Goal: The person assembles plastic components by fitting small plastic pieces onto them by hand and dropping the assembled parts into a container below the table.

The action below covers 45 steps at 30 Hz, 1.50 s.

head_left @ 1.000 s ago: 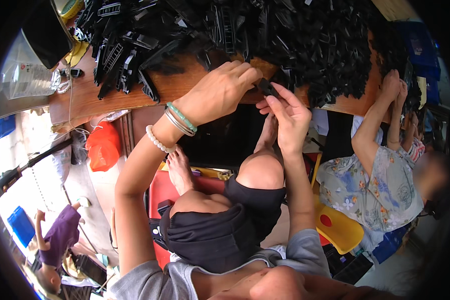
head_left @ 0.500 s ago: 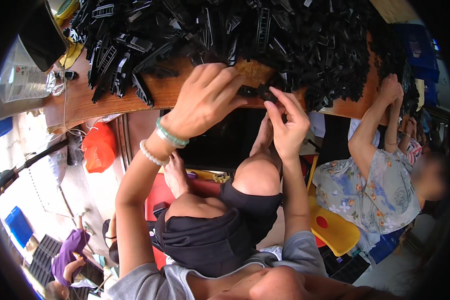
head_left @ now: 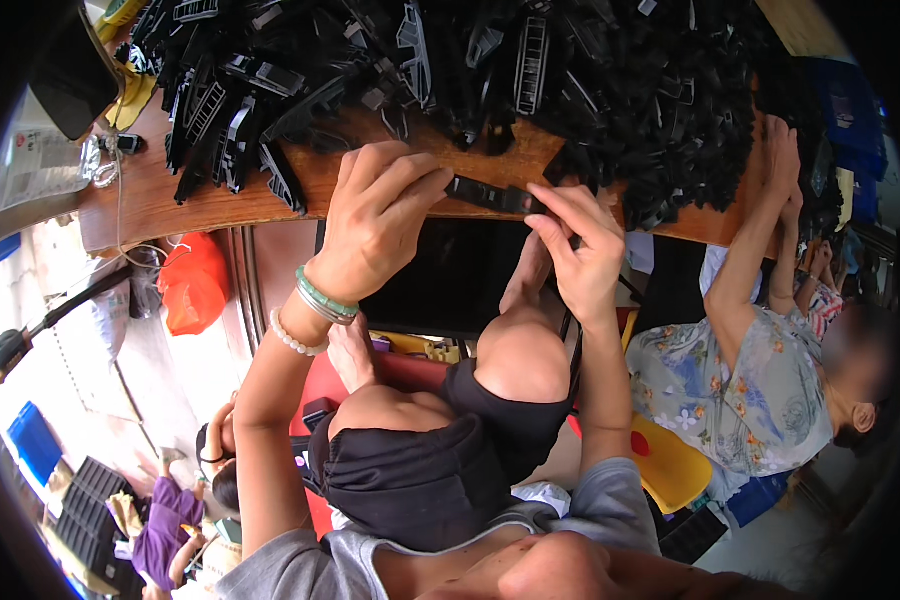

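While the wooden table [head_left: 135, 212] spans the upper part of the view, most of its top lies under a heaped pile of black plastic parts [head_left: 620, 95], loose and tangled, many of them long, some with ladder-like slots. Beyond the right end stand blue crates [head_left: 838, 105], their insides out of sight from this angle. Below the table's left side hangs a red bag [head_left: 195, 290], bulging, its contents covered by its own plastic; on the left corner sits a clear plastic container [head_left: 42, 165], smaller than the pile by far. Of the two hands, the left hand [head_left: 375, 215] has its back to the camera, fingers bunched and tips closed on one end of a slim black part [head_left: 485, 194]; the right hand [head_left: 582, 240] pinches the other end between thumb and forefinger. That part is stretched between them over the table's near edge, apart from the pile. It may be one piece or two joined near the blocky right end; the blur there leaves this unsettled. The step in hand seems to be two-handed handling of this single part, and the next move would call for level, steady pinches at both ends.
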### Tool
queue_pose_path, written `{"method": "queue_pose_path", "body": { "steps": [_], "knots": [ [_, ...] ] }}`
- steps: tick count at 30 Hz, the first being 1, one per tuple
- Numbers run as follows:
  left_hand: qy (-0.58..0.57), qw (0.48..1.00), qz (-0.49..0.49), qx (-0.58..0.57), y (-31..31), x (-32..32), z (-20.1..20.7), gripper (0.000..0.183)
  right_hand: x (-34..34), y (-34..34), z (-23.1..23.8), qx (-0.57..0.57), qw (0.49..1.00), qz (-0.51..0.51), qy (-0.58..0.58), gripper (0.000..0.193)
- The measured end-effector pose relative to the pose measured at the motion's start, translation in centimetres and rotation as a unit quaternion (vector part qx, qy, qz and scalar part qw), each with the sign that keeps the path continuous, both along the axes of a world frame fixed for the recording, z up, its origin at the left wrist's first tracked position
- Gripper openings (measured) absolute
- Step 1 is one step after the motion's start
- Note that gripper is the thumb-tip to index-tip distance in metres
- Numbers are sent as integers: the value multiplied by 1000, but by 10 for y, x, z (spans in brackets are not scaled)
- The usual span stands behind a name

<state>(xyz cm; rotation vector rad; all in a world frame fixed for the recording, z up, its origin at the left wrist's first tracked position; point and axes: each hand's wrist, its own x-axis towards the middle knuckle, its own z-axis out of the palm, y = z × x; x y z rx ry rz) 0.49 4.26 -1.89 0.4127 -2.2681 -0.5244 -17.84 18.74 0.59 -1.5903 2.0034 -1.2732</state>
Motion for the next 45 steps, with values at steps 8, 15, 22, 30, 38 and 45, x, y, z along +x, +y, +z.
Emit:
{"method": "queue_pose_path", "body": {
  "steps": [8, 15, 22, 30, 38, 45],
  "knots": [
    [7, 999, -42, 34, 6, -2, -1, 30, 13, -9, 2, -10, 998, 36, 52, 31],
    [42, 995, -43, 84, 7, 7, 3, 31, 20, -5, -1, -10, 1000, 23, 12, 26],
    [-65, 981, 133, -128, -17, 7, 19, 44, 19, -37, -4, 3, 974, -81, 212, 35],
    [-97, 983, 60, -146, -19, 8, 10, 39, 22, -21, 6, 14, 997, -73, 6, 24],
    [-4, 985, 117, -129, -24, -21, 26, 38, 13, -14, -1, -134, 909, -23, -394, 34],
    [63, 978, 140, -143, -20, -4, 15, 33, 0, -21, -1, -207, 774, 122, -585, 45]
  ]
}}
